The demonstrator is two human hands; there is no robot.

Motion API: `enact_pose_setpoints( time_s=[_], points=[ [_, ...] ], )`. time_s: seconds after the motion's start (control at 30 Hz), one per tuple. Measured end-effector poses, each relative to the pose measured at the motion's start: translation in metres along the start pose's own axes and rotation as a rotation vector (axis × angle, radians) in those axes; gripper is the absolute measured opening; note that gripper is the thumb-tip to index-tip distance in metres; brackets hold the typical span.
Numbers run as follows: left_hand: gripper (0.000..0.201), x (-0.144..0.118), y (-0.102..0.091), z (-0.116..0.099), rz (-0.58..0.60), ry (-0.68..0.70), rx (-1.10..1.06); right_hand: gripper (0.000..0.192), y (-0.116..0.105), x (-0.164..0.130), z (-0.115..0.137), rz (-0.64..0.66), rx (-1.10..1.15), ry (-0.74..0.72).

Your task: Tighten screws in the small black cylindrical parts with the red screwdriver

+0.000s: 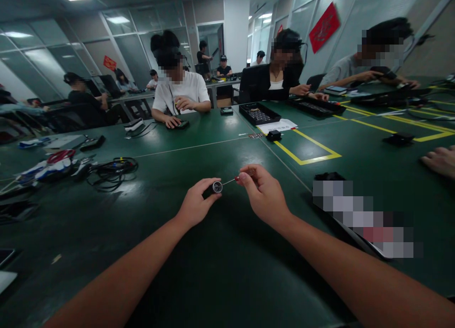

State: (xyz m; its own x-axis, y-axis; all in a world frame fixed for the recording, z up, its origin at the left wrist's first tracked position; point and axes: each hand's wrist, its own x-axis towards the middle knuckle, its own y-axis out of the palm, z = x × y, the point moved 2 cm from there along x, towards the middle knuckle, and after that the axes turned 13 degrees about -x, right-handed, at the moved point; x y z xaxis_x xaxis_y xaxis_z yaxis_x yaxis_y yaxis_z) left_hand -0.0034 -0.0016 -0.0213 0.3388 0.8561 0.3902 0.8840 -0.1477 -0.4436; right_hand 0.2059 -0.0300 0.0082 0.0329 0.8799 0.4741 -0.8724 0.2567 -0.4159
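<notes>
My left hand (198, 201) is closed around a short black cylinder (217, 187). Its round, silver-rimmed end faces me; what lies inside the rim is too small to make out. Between the thumb and fingers of my right hand (263, 190) is a thin screwdriver (230, 181) with a red part by the fingertips. Its metal shaft points left, and the tip meets the cylinder's rim or stops right beside it; I cannot tell which. Most of the screwdriver's handle is hidden by my fingers. Both hands are held above the green table (227, 271).
Coiled black cables (113, 172) and a red-and-white bundle (59, 164) lie at left. A pixelated flat object (362, 219) is beside my right forearm. Beyond stand a small black block (273, 135) and a black tray (259, 113). Another person's hand (441, 161) rests at right; co-workers sit opposite.
</notes>
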Motion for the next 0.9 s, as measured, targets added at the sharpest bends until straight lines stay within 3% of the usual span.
enact_pose_setpoints(
  time_s=[0.23,0.57,0.73,0.9],
  points=[
    [0.038,0.000,0.001,0.003,0.014,0.005,-0.024,0.016,0.000,0.002,0.002,-0.020,-0.002,0.017],
    [0.038,0.001,0.000,0.003,-0.018,-0.008,-0.030,0.015,-0.003,-0.003,0.009,0.160,0.009,-0.063],
    [0.035,0.001,0.002,0.002,0.004,0.002,-0.035,0.034,-0.003,-0.005,0.011,0.092,-0.036,-0.011],
    [0.037,0.001,0.001,0.002,0.008,-0.007,-0.015,0.023,-0.004,-0.004,0.010,0.035,-0.070,0.020]
  ],
)
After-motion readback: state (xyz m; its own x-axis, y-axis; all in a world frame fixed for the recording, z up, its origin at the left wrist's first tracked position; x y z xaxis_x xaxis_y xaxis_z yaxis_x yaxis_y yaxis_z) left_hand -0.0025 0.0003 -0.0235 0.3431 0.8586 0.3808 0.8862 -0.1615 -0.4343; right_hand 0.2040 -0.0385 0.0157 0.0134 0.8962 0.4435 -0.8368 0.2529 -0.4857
